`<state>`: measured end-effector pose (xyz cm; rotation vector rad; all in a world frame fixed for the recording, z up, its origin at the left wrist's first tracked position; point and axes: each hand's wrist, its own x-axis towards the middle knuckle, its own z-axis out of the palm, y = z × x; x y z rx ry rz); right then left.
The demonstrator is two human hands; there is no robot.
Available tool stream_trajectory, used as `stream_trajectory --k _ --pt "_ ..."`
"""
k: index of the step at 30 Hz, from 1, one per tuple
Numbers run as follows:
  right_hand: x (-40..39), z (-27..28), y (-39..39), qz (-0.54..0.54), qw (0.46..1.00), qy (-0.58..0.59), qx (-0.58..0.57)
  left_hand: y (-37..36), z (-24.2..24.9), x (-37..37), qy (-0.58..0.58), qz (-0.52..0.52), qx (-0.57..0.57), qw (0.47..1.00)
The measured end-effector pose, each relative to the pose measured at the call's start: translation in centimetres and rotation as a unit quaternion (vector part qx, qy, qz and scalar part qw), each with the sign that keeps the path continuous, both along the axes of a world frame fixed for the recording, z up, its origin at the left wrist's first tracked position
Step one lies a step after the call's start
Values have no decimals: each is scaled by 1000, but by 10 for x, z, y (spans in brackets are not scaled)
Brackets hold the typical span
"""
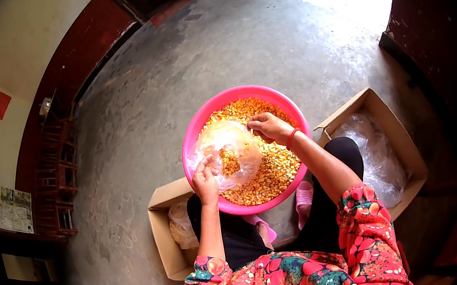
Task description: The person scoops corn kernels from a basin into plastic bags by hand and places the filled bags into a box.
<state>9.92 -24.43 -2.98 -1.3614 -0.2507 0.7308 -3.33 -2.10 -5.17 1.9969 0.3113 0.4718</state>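
Observation:
A bright pink basin [198, 116] full of loose yellow-orange corn kernels [273, 174] stands on the floor in front of my knees. Over the kernels lies a clear plastic bag [248, 155], spread wide, with corn showing in its middle. My left hand [206, 181] pinches the bag's near left edge between thumb and fingers. At the bag's far right edge, my right hand [269, 128], with a red band at the wrist, has its fingertips closed on the plastic, above the kernels.
Right of the basin, an open cardboard box [413, 161] holds clear plastic bags [371, 155]. Another cardboard box [161, 234] by my left leg contains a filled plastic bag [182, 229]. Pink slippers [304, 193] are on my feet. Stacked wooden stools [56, 177] line the left wall.

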Motion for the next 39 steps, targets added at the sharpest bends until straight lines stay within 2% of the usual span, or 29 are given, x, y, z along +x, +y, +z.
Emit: stream_trajectory --k 1,3,6,9,11,13,15,17,19,23,25,27,28,31,33,35,37,39 --pt "-1 5 1 9 998 16 60 3 -7 1 -25 3 -5 1000" --pt "-6 25 3 22 995 51 78 5 -10 2 -49 6 -11 999" --pt "-15 37 12 225 957 60 171 4 -6 1 -25 5 -35 999" --pt "-30 36 35 273 956 31 99 4 -9 3 -35 10 -42 998" --pt "-42 20 53 190 981 -33 -35 4 -8 5 -61 -9 22 998" --pt "-39 1 65 159 985 -39 -45 5 -8 4 -52 -12 23 998" --pt "-37 -13 72 83 995 -49 -23 6 -10 4 -44 -13 22 999" --pt "-36 -10 71 88 993 -56 -49 5 -9 4 -55 -16 28 998" --pt "-36 -15 72 91 977 -192 13 4 -8 4 -57 -17 32 998" --pt "-37 -8 68 153 972 -179 -3 1 -3 4 -52 -15 40 998" --pt "-34 -7 68 125 946 -298 3 0 0 3 -43 -13 36 998" --pt "-35 26 53 178 976 -116 47 0 0 2 -35 -11 31 999" --pt "-33 35 48 179 975 -117 65 1 -1 2 -43 -10 54 998" --pt "-14 37 37 88 985 -74 126 2 -2 2 -54 -9 82 995" --pt "-1 35 28 -28 989 -67 130 2 -2 2 -56 -8 88 995" --pt "10 23 19 -131 984 -118 19 1 -2 2 -42 -5 32 999" --pt "22 4 16 -201 952 -215 -86 2 -4 2 -43 -5 34 998" --pt "26 -6 13 -217 953 -192 -93 4 -6 4 -47 -3 36 998"
